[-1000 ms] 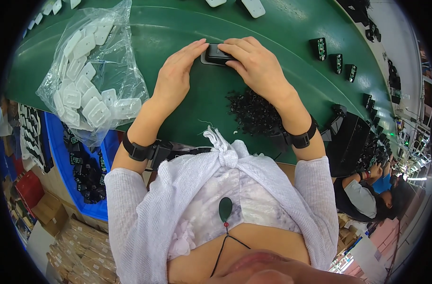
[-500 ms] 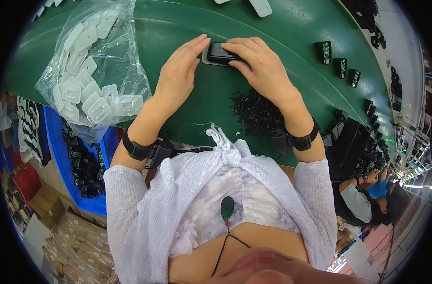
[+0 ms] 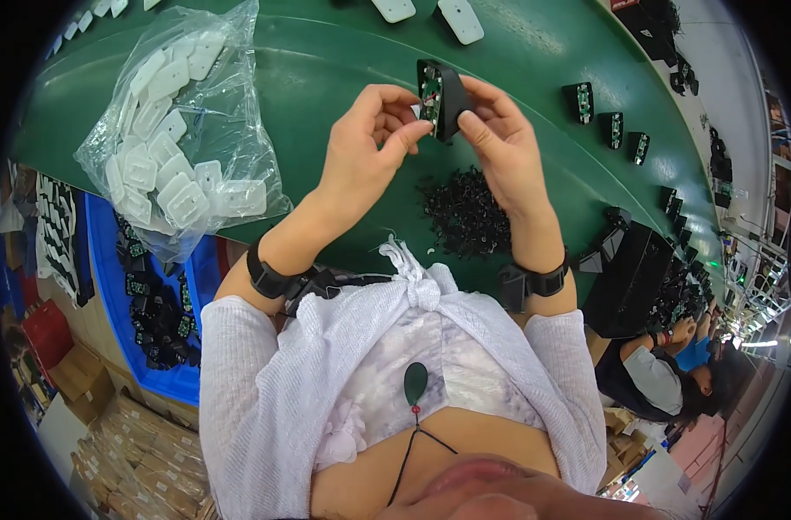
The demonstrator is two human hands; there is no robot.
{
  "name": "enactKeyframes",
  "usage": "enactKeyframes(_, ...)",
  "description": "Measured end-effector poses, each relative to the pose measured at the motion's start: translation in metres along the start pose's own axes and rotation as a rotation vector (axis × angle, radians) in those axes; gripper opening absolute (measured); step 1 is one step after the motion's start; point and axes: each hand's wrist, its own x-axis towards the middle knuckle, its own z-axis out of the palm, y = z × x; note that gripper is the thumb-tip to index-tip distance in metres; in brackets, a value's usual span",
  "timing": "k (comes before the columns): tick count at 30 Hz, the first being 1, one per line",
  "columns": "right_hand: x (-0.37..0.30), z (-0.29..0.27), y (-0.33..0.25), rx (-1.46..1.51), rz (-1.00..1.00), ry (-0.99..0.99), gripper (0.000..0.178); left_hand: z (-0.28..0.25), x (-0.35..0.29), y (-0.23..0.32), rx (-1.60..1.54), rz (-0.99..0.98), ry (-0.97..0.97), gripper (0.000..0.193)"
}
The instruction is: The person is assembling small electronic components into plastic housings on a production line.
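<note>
A black plastic housing (image 3: 451,102) is held upright above the green table, its open side with a green circuit board (image 3: 431,97) turned to the left. My right hand (image 3: 504,143) grips the housing's right side between thumb and fingers. On the other side, my left hand (image 3: 374,143) has its fingers curled, with the thumb tip at the lower edge of the board side. A small pale bit shows by the left fingertips; I cannot make out what it is. Below the hands lies a pile of small black parts (image 3: 466,212), likely screws, too small to name surely.
A clear plastic bag (image 3: 270,165) of white plates lies at the left. Two white plates (image 3: 461,22) rest at the far edge. Several black housings (image 3: 583,102) stand along the right. A blue bin (image 3: 109,286) with more housings sits at lower left. A person (image 3: 655,377) works at right.
The black housing, lying on the table under my right hand, has been lifted and turned so its circuit board shows. My left hand has moved right, from flat beside it to curled at its edge.
</note>
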Motion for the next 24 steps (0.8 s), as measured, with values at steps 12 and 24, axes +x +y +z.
enactKeyframes(12, -0.017, 0.031, 0.011, 0.257, 0.093, -0.098, 0.046, -0.006, -0.001, -0.009, 0.214, 0.191, 0.071, 0.046)
enactKeyframes(24, -0.020, 0.029, 0.009, 0.145, 0.100, -0.285, 0.051, -0.024, -0.011, 0.017, -0.127, -0.088, -0.251, 0.036)
